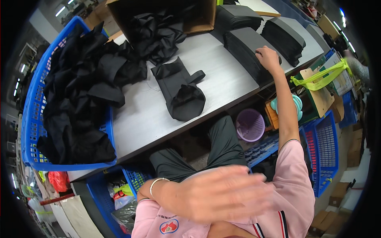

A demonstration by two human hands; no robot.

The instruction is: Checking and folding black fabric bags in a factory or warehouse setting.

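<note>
My right hand [269, 59] reaches out over a tall stack of flat black fabric pieces [250, 43], its fingers curled at the top of the stack on a black fabric piece. My left hand [226, 194], with a pale bangle at the wrist, is raised close in front of my chest. Its fingers are stretched out and blurred by motion, and no thing shows in it. On the metal table lies a black fabric bag [178, 89] with a small loop at its side and a rounded end toward me. Neither hand touches it.
A blue basket [29, 115] heaped with black fabric [79, 87] stands on the left. Behind is a cardboard box [200, 16] spilling black fabric. More black stacks [285, 37] lie far right. Below the table edge are a purple basket [250, 125] and blue crates [325, 150].
</note>
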